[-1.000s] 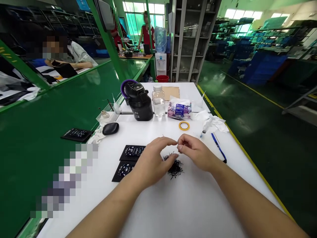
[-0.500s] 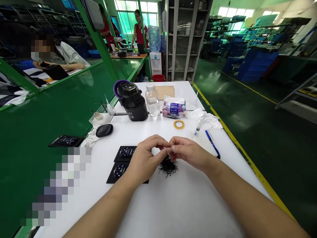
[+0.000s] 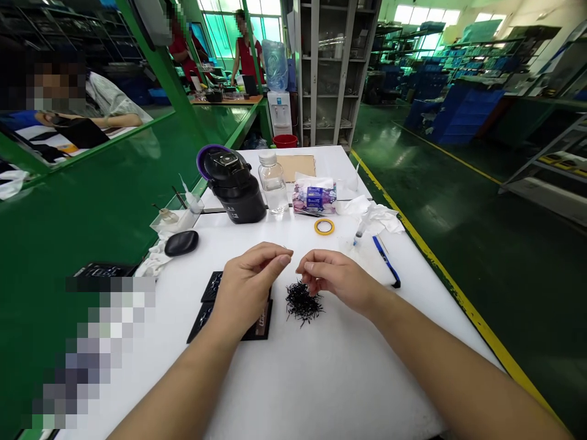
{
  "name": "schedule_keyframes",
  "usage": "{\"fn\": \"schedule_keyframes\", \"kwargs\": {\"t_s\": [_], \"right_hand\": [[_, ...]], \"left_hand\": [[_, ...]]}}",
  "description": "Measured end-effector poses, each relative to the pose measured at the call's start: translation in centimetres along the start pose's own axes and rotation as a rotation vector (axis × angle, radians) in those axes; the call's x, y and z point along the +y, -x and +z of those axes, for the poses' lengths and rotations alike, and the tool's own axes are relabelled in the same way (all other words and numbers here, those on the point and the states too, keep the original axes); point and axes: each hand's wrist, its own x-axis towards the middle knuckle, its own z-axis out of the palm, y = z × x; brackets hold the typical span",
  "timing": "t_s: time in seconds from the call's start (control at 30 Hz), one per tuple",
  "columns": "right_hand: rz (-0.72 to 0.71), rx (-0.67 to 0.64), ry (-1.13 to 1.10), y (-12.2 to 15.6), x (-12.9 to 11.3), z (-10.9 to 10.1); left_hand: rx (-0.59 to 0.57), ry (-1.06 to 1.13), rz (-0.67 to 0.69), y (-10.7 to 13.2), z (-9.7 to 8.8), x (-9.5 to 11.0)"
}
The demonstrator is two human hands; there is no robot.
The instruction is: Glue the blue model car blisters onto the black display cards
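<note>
Both hands hover just above the white desk (image 3: 321,379), near its middle. The left hand (image 3: 245,287) has thumb and forefinger pinched together on what looks like one thin dark pin, too small to be sure of; the right hand (image 3: 337,278) is curled with its fingertips close together, and whether it holds anything cannot be told. Directly below and between them lies the loose pile of small black pins (image 3: 302,302), spread on the bare desk with nothing to contain it. That is the main hazard: a brush from a wrist or sleeve could scatter the pins, and one rolling right could drop over the desk's yellow-lined edge. A single pin pinched so lightly could also slip and be lost against the dark trays (image 3: 261,324), which lie flat under the left hand and hold rows of small shiny parts in their pockets. At the far end stand a clear plastic bottle (image 3: 273,183), capped and seemingly partly filled with clear liquid, and a black jug with a purple lid (image 3: 233,183), its contents hidden; a knock to either could spill onto the work. A pack of tissues (image 3: 315,197), a tape ring (image 3: 324,227) and a syringe (image 3: 360,232) lie nearby.
</note>
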Motion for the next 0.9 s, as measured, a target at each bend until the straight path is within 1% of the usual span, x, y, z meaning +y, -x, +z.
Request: {"fn": "schedule_keyframes", "kwargs": {"t_s": [0.07,0.13,0.23,0.33,0.5,0.7,0.8,0.9], "right_hand": [[-0.007,-0.027,-0.085,0.1,0.1,0.3],[-0.03,-0.035,-0.165,0.1,0.3,0.7],[-0.065,-0.01,-0.201,0.2,0.7,1.1],[-0.065,0.007,-0.218,0.1,0.9,1.4],[-0.047,0.045,-0.221,-0.3,1.0,1.3],[-0.078,0.075,-0.08,-0.8,1.4,0.8],[-0.159,0.117,0.099,-0.5,1.3,0.6],[-0.306,0.178,0.331,0.0,1.1,0.6]], "left_hand": [[-0.024,0.149,-0.073,0.0,0.1,-0.2],[-0.047,0.25,-0.123,0.0,0.4,-0.5],[-0.084,0.314,-0.147,0.1,0.8,-0.7],[-0.109,0.309,-0.142,0.2,1.0,-0.6],[-0.069,0.137,-0.112,0.0,1.0,-0.1],[-0.07,-0.099,-0.077,0.2,0.9,0.1],[-0.082,-0.216,-0.028,0.3,0.8,0.1],[-0.081,-0.354,0.05,0.5,0.7,0.4]]}}
